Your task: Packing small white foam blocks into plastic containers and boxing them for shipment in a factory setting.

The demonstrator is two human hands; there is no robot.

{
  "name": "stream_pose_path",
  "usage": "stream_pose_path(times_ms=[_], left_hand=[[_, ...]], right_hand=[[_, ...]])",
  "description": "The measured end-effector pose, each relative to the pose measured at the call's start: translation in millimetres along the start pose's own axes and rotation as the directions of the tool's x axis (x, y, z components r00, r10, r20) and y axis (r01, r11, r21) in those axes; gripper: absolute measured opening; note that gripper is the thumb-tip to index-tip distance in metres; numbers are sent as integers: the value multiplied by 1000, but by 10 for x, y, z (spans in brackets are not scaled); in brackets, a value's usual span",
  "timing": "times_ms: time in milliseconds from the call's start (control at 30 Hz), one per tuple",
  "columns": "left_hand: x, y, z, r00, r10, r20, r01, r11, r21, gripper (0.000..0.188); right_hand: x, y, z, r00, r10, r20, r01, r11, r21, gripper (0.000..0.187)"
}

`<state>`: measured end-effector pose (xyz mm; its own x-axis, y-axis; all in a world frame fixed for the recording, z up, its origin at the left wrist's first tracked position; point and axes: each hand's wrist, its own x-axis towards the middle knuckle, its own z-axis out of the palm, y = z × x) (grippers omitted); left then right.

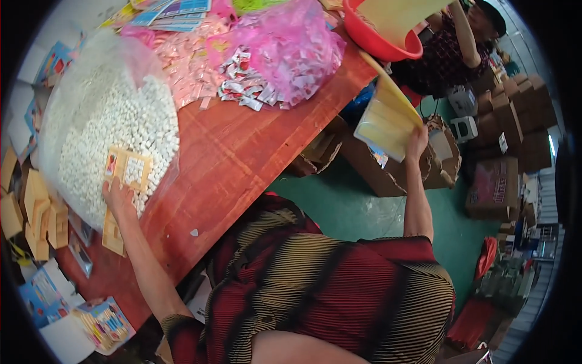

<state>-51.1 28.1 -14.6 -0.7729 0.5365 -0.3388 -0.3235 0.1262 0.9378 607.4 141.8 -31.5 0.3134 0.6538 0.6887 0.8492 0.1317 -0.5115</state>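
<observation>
Yellow tray (122, 161) is gripped by left hand (119, 199) over white pieces (130, 118) on the worktop (224, 151); yellow flat item (391, 118), possibly sheeting, is clamped by right hand (416, 143).

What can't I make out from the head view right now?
In the head view:
Left hand: its grip beneath the tan tray, hidden by hand and tray.
Right hand: fingers behind the yellow sheet, hidden by that sheet.
Red basin: inside, partly hidden by a pale sheet.
Pink bag: contents, obscured by crinkled plastic.
</observation>
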Motion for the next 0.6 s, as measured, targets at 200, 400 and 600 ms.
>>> stream_pose_path(times_ms=[200,400,600], left_hand=[[-125,10,-54,987,90,-130,-56,968,243,60],[-402,-50,-55,813,548,-195,-401,771,495,50],[-834,-273,205,755,655,-38,-517,630,580,47]], right_hand=[[-1404,834,103,795,426,432,-298,895,-332,12],[-1442,534,947,596,394,700,-181,915,-360,17],[-1050,690,1716,627,235,743,-7,955,-296,28]])
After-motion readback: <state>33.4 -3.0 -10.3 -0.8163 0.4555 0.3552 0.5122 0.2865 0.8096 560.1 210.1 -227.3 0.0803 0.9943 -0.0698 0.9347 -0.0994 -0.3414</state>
